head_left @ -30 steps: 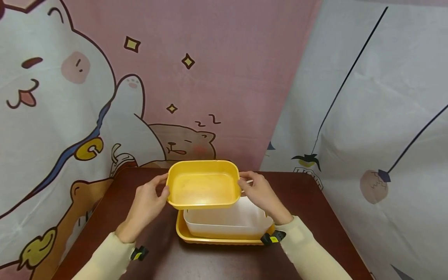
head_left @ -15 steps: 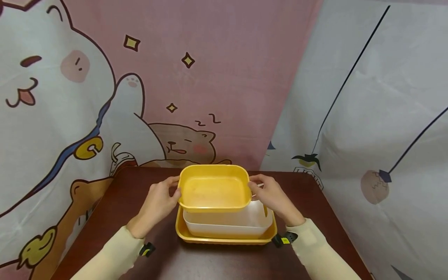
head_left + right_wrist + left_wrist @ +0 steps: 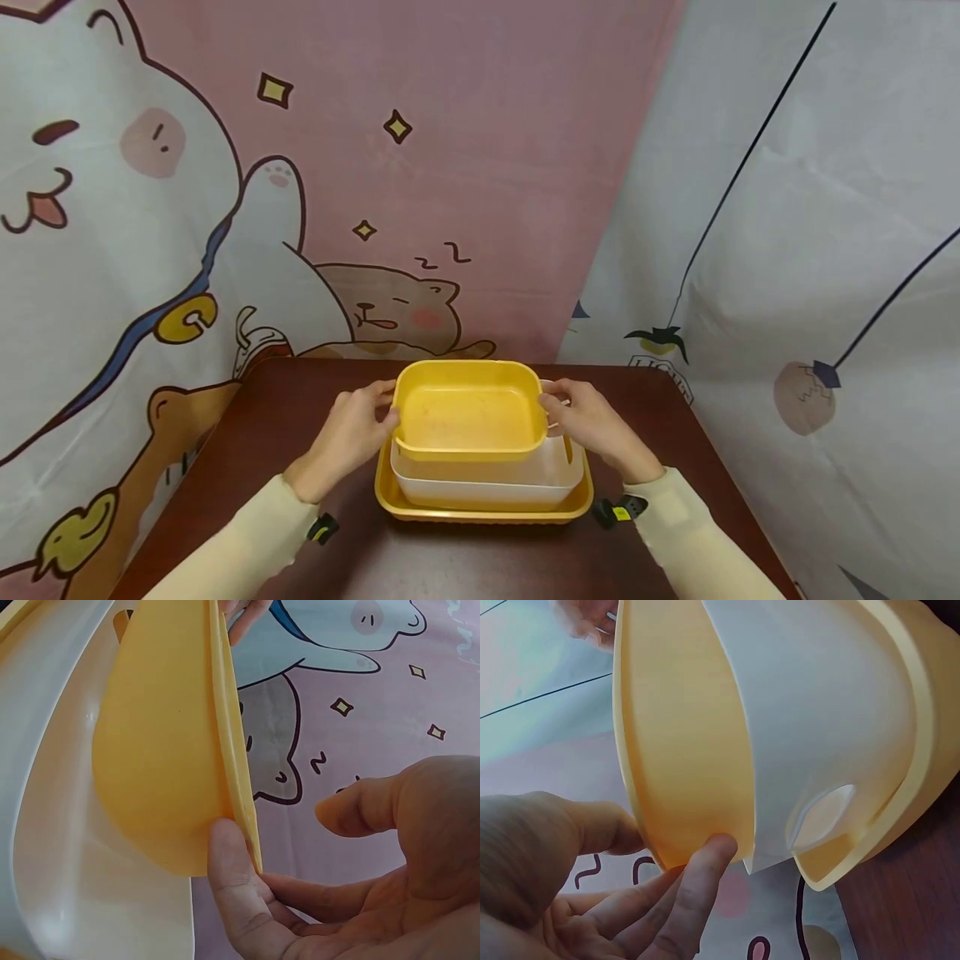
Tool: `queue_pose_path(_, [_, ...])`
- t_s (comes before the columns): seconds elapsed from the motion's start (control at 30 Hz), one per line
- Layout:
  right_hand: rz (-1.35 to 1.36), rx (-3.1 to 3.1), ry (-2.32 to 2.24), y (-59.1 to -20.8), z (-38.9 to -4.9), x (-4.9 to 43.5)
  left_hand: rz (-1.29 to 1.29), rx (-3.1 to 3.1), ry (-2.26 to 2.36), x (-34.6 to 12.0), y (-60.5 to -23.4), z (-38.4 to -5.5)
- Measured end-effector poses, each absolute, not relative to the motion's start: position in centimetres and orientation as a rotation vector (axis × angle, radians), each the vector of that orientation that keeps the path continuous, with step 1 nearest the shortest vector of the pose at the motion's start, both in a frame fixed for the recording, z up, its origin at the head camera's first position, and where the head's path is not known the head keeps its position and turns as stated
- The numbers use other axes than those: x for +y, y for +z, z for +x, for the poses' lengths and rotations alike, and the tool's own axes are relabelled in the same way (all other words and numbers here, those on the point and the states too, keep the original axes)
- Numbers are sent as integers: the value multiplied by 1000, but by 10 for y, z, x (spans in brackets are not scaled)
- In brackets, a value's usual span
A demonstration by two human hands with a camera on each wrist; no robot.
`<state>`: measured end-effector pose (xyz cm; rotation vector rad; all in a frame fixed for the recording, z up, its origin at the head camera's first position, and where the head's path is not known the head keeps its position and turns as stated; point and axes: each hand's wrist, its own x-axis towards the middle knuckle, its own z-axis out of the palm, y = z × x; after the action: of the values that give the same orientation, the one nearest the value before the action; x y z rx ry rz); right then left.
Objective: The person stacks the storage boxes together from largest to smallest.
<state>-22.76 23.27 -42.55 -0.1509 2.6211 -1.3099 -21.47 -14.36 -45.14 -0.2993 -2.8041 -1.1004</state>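
Note:
A small yellow tray is tilted toward me above a white plastic bin, which sits inside a larger yellow tray on the table. At the small tray's left end my left hand grips the rim, thumb on the inner side and fingers on the outer wall. My right hand holds the opposite end. The right wrist view has its fingers under the rim, with the thumb a little apart from it. An oval handle hole shows in the white bin's end. The small tray hides much of the bin's inside.
A dark reddish-brown table carries the stack near its middle. Behind it hangs a pink and white cloth with cartoon animals. Wrist devices are strapped over the cream sleeves.
Both hands have carried the small yellow tray right and slightly lower, so it stands more nearly over the white bin. The bin and large tray stay in place.

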Motion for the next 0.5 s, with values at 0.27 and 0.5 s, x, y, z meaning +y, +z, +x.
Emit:
queue_pose_path(0.27, [-145,2564,-1323,-423,-229,237,-323,-2871,-1055,-142,-453,-218])
queue_pose_path(0.5, [-119,2525,-1300,-425,-232,238,-374,-2929,-1061,-141,-452,-224])
